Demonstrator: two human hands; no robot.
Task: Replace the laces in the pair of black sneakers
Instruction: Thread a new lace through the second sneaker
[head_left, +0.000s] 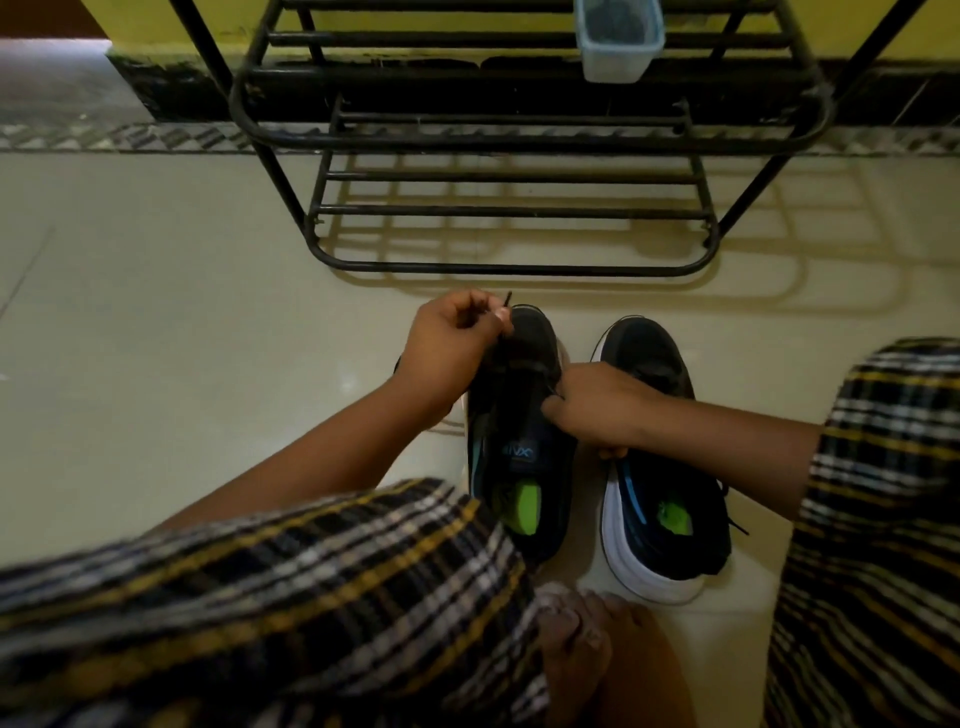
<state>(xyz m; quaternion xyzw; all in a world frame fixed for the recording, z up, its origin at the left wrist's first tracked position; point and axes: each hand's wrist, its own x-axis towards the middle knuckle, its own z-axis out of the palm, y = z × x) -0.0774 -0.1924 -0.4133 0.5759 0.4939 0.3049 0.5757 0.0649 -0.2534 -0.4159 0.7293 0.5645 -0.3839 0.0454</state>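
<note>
Two black sneakers with white soles and green insoles stand side by side on the floor, toes pointing away from me. My left hand (453, 347) is over the toe end of the left sneaker (522, 457) and pinches the tip of a black lace (506, 300), which sticks up past my fingers. My right hand (597, 405) sits at the right side of that shoe's eyelets and pinches the other part of the lace. The right sneaker (667, 499) is partly under my right wrist; a black lace end (735, 525) trails from its right side.
A black metal shoe rack (511, 208) stands just beyond the sneakers against a yellow wall, with a pale blue plastic box (618, 39) on an upper shelf. My checked clothing covers my knees on both sides, and a bare foot (576, 629) lies near the sneakers' heels.
</note>
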